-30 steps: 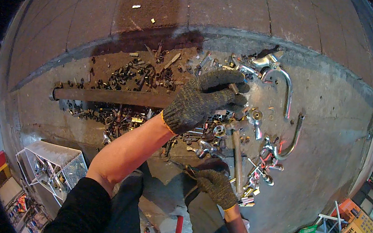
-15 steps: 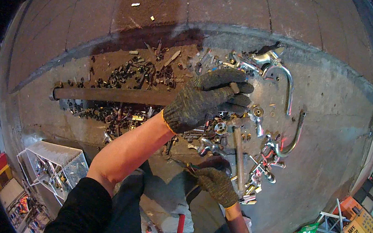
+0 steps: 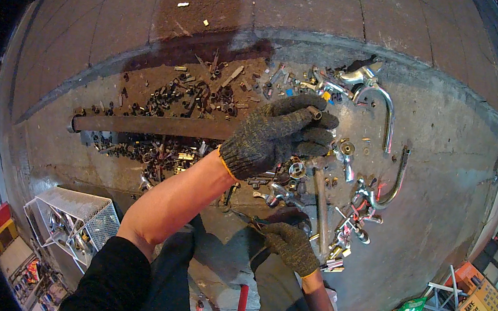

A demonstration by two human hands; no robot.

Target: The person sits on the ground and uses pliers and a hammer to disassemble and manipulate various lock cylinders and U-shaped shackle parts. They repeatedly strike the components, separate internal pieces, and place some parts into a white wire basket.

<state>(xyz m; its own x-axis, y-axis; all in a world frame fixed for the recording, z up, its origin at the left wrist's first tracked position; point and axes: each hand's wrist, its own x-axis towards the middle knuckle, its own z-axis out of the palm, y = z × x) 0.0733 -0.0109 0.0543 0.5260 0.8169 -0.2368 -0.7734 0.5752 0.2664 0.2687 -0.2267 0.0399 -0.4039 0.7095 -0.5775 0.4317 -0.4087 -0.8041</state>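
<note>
My left hand point(image 3: 279, 131), in a dark knit glove, is raised over the scrap parts. Between its thumb and fingers it pinches a small cylindrical metal fitting point(image 3: 314, 112). My right hand point(image 3: 290, 244), gloved alike, is near my knee, closed around a slim dark tool point(image 3: 244, 217) whose narrow tip points left; its exact kind I cannot make out. Left of my left hand lies a long rusty metal bar point(image 3: 151, 125). A hammer-like wooden handle point(image 3: 321, 210) rests on the ground just beyond my right hand.
Small dark fittings point(image 3: 194, 97) and brassy pieces point(image 3: 183, 163) surround the bar. To the right lie a chrome faucet point(image 3: 383, 106), a curved spout point(image 3: 401, 179) and a pile of tap parts point(image 3: 352, 222). A white wire basket point(image 3: 79, 213) of metal pieces stands at left.
The small fitting in my left hand has turned, its end now facing more toward me. Both hands stay nearly in place, and the right keeps its tool.
</note>
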